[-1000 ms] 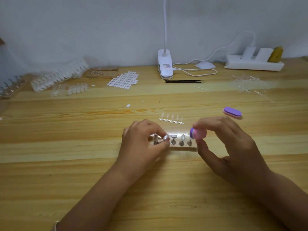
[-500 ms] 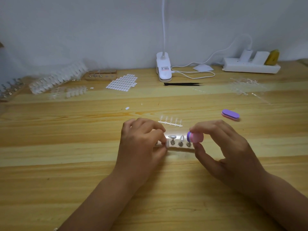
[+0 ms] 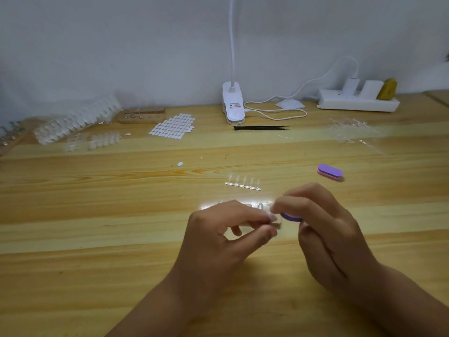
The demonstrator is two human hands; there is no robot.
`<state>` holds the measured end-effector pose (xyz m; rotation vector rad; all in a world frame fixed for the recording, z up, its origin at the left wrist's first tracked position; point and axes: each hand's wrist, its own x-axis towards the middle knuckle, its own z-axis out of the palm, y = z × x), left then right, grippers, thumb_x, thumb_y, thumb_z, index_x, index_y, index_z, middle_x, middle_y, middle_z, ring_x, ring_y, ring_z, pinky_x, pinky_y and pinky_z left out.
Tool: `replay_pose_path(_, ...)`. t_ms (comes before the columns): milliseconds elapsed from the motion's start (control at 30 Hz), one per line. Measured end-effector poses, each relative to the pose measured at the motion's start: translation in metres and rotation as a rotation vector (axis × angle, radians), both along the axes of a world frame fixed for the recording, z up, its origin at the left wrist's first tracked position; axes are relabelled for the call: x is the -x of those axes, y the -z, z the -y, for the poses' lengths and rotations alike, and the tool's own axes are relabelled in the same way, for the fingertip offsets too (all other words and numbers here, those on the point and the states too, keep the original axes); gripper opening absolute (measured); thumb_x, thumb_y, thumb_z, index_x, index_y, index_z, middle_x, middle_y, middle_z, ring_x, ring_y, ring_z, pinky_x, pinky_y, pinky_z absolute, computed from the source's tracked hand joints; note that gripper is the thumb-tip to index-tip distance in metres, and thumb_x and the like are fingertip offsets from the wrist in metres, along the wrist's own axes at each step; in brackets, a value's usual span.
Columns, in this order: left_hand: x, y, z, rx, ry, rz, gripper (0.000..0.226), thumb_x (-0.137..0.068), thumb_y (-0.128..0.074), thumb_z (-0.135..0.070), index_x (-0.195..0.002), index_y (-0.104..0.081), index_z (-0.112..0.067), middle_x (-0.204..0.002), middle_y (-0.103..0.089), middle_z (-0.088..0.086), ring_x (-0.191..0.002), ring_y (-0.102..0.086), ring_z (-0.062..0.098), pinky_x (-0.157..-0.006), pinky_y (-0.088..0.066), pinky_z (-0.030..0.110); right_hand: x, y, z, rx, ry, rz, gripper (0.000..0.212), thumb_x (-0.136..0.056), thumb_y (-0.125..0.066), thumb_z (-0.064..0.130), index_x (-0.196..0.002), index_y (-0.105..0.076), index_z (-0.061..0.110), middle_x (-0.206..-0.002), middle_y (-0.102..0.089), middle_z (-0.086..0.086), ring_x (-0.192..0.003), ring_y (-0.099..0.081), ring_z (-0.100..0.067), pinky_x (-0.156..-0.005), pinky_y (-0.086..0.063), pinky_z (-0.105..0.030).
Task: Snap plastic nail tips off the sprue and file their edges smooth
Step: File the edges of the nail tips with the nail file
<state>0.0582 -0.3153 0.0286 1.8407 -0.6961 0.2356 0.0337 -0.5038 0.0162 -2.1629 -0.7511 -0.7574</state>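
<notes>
Nail tip (image 3: 276,223), pinched by the left hand (image 3: 218,242) over the surface (image 3: 97,263), sits beside the purple file block (image 3: 291,217) gripped in the right hand (image 3: 328,234); steady it firmly, stroke its edge lightly.

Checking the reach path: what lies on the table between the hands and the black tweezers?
Head view: a peg stand, then a clear sprue strip of nail tips; beyond it bare wood up to the tweezers.

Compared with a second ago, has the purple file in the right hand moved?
Yes. Against the sprue lying on the table, the purple file in the right hand has drawn back toward the person, farther from the sprue.
</notes>
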Motion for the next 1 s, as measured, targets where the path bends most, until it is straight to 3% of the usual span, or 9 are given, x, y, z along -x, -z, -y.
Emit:
replay_pose_path(267,-0.002,0.003,-0.001,-0.03,0.019,-0.055,0.009,-0.081,-0.075,-0.019,-0.089,-0.078,-0.019,-0.082,-0.073,-0.01,-0.077,-0.067,0.01,-0.064,-0.045,0.014,-0.004,0.0,-0.003,0.079,0.059,-0.047,0.024,-0.096,-0.055,0.018,-0.102,-0.071,0.001,-0.092,-0.063,-0.006,-0.077,-0.063,-0.02,-0.06,-0.054,-0.037)
replay_pose_path(433,-0.002,0.001,-0.001,-0.055,0.026,-0.063,0.017,-0.074,-0.079,-0.02,-0.091,-0.076,-0.022,-0.085,-0.072,-0.014,-0.084,-0.068,0.009,-0.064,-0.052,0.025,-0.006,0.001,-0.001,0.102,0.107,-0.005,0.022,-0.096,-0.054,0.016,-0.099,-0.07,0.001,-0.092,-0.064,-0.007,-0.076,-0.063,-0.02,-0.059,-0.053,-0.036)
replay_pose_path(667,0.002,-0.001,0.001,-0.054,-0.066,-0.012,0.022,-0.068,-0.083,-0.024,-0.087,-0.073,-0.021,-0.083,-0.071,-0.012,-0.084,-0.067,0.008,-0.062,-0.051,0.029,-0.007,0.002,-0.006,0.087,0.157,0.009,0.023,-0.096,-0.053,0.018,-0.095,-0.069,0.002,-0.089,-0.063,-0.005,-0.074,-0.057,-0.013,-0.059,-0.047,-0.025)
replay_pose_path(800,0.002,-0.005,0.001,-0.033,-0.109,0.073,0.041,-0.064,-0.089,-0.018,-0.099,-0.068,-0.017,-0.098,-0.066,-0.01,-0.095,-0.063,0.01,-0.068,-0.05,0.018,-0.006,0.002,-0.008,0.064,0.175,0.002,0.022,-0.096,-0.054,0.019,-0.094,-0.068,0.002,-0.089,-0.062,-0.003,-0.077,-0.05,-0.004,-0.066,-0.04,-0.013)
replay_pose_path(900,0.002,-0.006,0.001,-0.041,-0.069,0.138,0.034,-0.068,-0.088,-0.013,-0.098,-0.073,-0.013,-0.099,-0.069,-0.006,-0.097,-0.065,0.008,-0.074,-0.049,0.013,-0.004,0.001,-0.008,0.038,0.157,-0.025,0.021,-0.095,-0.054,0.017,-0.097,-0.068,0.002,-0.091,-0.06,-0.001,-0.079,-0.047,0.0,-0.068,-0.038,-0.009)
replay_pose_path(1000,0.002,-0.007,-0.002,0.003,-0.058,0.056,0.029,-0.068,-0.085,-0.017,-0.094,-0.072,-0.017,-0.094,-0.07,-0.009,-0.093,-0.067,0.011,-0.072,-0.052,0.018,-0.003,-0.003,-0.006,-0.039,0.076,-0.125,0.027,-0.096,-0.051,0.019,-0.11,-0.068,0.005,-0.097,-0.061,0.001,-0.086,-0.054,-0.001,-0.074,-0.04,-0.009)
